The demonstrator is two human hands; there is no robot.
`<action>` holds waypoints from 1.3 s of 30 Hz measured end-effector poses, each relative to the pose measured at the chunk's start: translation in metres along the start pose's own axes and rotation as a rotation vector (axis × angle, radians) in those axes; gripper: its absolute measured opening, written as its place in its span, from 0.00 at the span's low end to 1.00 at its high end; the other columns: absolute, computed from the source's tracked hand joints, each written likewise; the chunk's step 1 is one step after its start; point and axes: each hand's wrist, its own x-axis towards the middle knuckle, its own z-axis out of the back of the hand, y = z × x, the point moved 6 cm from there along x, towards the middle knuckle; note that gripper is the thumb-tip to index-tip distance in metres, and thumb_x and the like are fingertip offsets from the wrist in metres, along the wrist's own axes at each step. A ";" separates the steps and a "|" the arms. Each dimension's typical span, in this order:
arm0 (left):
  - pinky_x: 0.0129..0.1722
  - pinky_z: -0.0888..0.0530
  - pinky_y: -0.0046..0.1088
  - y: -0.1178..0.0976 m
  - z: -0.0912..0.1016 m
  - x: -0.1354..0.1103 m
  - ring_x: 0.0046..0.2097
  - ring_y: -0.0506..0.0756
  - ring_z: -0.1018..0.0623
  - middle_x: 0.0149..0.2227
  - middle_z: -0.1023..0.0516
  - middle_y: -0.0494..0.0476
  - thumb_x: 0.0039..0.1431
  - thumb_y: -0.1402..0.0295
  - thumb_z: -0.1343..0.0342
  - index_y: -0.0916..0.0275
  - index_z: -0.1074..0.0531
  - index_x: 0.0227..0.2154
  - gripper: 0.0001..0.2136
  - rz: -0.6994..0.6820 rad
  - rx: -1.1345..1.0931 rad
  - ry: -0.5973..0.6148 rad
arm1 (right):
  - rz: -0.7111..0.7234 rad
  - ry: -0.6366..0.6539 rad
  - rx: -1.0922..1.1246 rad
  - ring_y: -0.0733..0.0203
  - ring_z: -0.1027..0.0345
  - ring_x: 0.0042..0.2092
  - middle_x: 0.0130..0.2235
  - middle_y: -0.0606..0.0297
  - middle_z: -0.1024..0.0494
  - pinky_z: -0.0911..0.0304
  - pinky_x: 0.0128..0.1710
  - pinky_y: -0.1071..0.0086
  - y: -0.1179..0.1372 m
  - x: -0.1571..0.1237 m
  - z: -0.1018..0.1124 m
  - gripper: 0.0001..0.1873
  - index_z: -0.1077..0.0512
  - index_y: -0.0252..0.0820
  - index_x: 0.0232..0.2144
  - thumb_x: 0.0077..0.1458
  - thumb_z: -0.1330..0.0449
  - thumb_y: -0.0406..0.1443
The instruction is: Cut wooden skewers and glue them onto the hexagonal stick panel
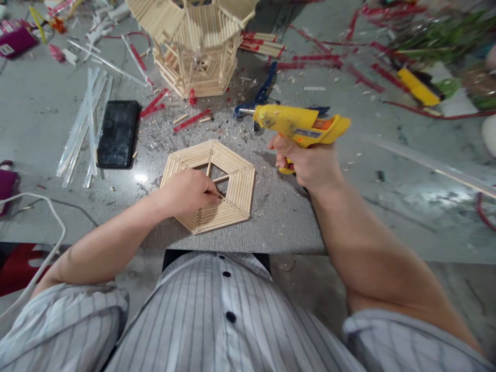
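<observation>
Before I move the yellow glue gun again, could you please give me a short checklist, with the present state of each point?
1. Glue gun gripped: ok, it is in the right hand.
2. Nozzle away from the left hand: ok, they are well apart.
3. Stick frame steadied: ok, it lies on the table with the left hand on it.
4. Space around the nozzle free: not ok, a blue-handled tool lies close by; contact cannot be judged.
5. Phone off the frame: ok, it lies apart, to the left.
6. Glue hot enough: cannot tell.
</observation>
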 end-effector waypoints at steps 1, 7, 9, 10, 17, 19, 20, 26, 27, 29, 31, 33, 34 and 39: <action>0.36 0.32 0.24 0.000 0.000 0.000 0.38 0.52 0.21 0.37 0.17 0.50 0.55 0.67 0.47 0.57 0.19 0.36 0.12 0.007 0.002 -0.002 | -0.001 0.001 0.004 0.72 0.44 0.16 0.23 0.69 0.29 0.48 0.14 0.71 0.000 0.000 0.000 0.26 0.29 0.42 0.19 0.24 0.27 0.53; 0.37 0.32 0.27 0.004 -0.004 0.001 0.39 0.54 0.21 0.37 0.17 0.51 0.55 0.64 0.48 0.56 0.19 0.36 0.13 0.014 0.013 -0.019 | 0.009 0.009 0.007 0.72 0.44 0.16 0.23 0.69 0.29 0.49 0.15 0.71 0.001 -0.001 -0.001 0.21 0.29 0.42 0.19 0.28 0.26 0.48; 0.37 0.32 0.27 0.005 -0.005 0.002 0.39 0.54 0.21 0.37 0.17 0.51 0.55 0.64 0.48 0.56 0.19 0.36 0.13 0.012 0.017 -0.028 | 0.007 0.007 0.009 0.72 0.44 0.16 0.23 0.68 0.29 0.49 0.15 0.70 0.001 -0.001 -0.001 0.21 0.29 0.42 0.19 0.28 0.26 0.48; 0.37 0.32 0.27 0.005 -0.006 0.002 0.39 0.54 0.21 0.37 0.17 0.51 0.55 0.63 0.48 0.56 0.19 0.36 0.13 0.012 0.021 -0.032 | 0.006 0.006 0.013 0.72 0.44 0.16 0.23 0.68 0.28 0.48 0.15 0.70 0.001 -0.001 -0.001 0.22 0.29 0.42 0.19 0.27 0.26 0.49; 0.34 0.33 0.28 0.005 -0.005 0.001 0.38 0.56 0.21 0.36 0.17 0.53 0.55 0.63 0.49 0.57 0.19 0.35 0.13 0.018 0.039 -0.040 | -0.010 0.001 0.007 0.72 0.43 0.16 0.24 0.68 0.28 0.48 0.15 0.71 -0.001 -0.001 0.000 0.27 0.29 0.42 0.20 0.23 0.26 0.53; 0.34 0.33 0.28 0.005 -0.005 0.001 0.38 0.56 0.21 0.36 0.17 0.53 0.55 0.62 0.49 0.57 0.19 0.35 0.13 0.017 0.038 -0.037 | -0.007 0.007 0.002 0.72 0.43 0.16 0.24 0.68 0.29 0.48 0.15 0.70 0.000 0.000 -0.001 0.27 0.29 0.42 0.20 0.23 0.27 0.54; 0.34 0.33 0.28 0.005 -0.005 0.002 0.38 0.55 0.21 0.36 0.17 0.53 0.56 0.62 0.49 0.57 0.19 0.35 0.13 0.012 0.034 -0.035 | -0.005 0.011 -0.002 0.72 0.43 0.16 0.23 0.69 0.29 0.48 0.15 0.70 0.000 0.000 -0.001 0.27 0.29 0.42 0.20 0.23 0.27 0.54; 0.33 0.34 0.25 0.002 -0.002 0.002 0.35 0.52 0.22 0.34 0.17 0.53 0.56 0.64 0.48 0.60 0.19 0.34 0.12 -0.017 0.001 0.014 | -0.011 0.010 -0.006 0.72 0.43 0.16 0.23 0.69 0.28 0.47 0.15 0.71 -0.001 -0.001 0.000 0.26 0.29 0.42 0.20 0.24 0.27 0.53; 0.32 0.34 0.24 0.002 -0.001 0.002 0.34 0.52 0.22 0.34 0.18 0.53 0.56 0.64 0.47 0.60 0.19 0.34 0.12 -0.017 -0.002 0.028 | -0.010 0.013 -0.005 0.72 0.43 0.16 0.24 0.69 0.28 0.47 0.15 0.71 -0.001 -0.001 0.000 0.26 0.29 0.42 0.20 0.25 0.27 0.53; 0.31 0.35 0.23 0.002 0.000 0.002 0.33 0.51 0.23 0.32 0.18 0.53 0.56 0.65 0.47 0.61 0.19 0.34 0.12 -0.021 0.001 0.051 | -0.004 0.020 -0.009 0.72 0.43 0.17 0.24 0.68 0.28 0.47 0.15 0.71 -0.001 -0.001 0.000 0.25 0.29 0.42 0.20 0.26 0.27 0.53; 0.31 0.35 0.23 0.002 0.001 0.002 0.32 0.50 0.23 0.32 0.18 0.52 0.56 0.67 0.47 0.61 0.19 0.34 0.12 -0.032 0.009 0.066 | 0.001 0.018 -0.011 0.72 0.43 0.17 0.24 0.68 0.28 0.47 0.15 0.71 -0.001 -0.001 0.000 0.24 0.29 0.42 0.20 0.27 0.26 0.51; 0.31 0.36 0.22 0.002 0.001 0.002 0.32 0.49 0.23 0.32 0.18 0.51 0.56 0.67 0.47 0.61 0.19 0.34 0.11 -0.036 0.016 0.073 | 0.000 0.013 -0.010 0.72 0.43 0.17 0.24 0.68 0.28 0.47 0.15 0.71 -0.001 -0.001 0.000 0.23 0.29 0.42 0.20 0.28 0.26 0.49; 0.31 0.36 0.22 0.002 0.001 0.002 0.32 0.49 0.23 0.32 0.18 0.51 0.56 0.67 0.47 0.60 0.19 0.33 0.11 -0.035 0.018 0.074 | 0.002 0.010 -0.011 0.72 0.43 0.16 0.24 0.69 0.28 0.47 0.15 0.71 -0.001 -0.001 0.000 0.22 0.29 0.42 0.20 0.28 0.26 0.48; 0.32 0.35 0.22 0.000 0.001 0.001 0.33 0.49 0.24 0.32 0.18 0.50 0.56 0.68 0.47 0.60 0.18 0.33 0.11 -0.034 0.023 0.075 | 0.015 0.007 -0.016 0.71 0.44 0.17 0.23 0.69 0.29 0.48 0.15 0.71 -0.001 -0.001 -0.001 0.19 0.29 0.43 0.20 0.30 0.27 0.46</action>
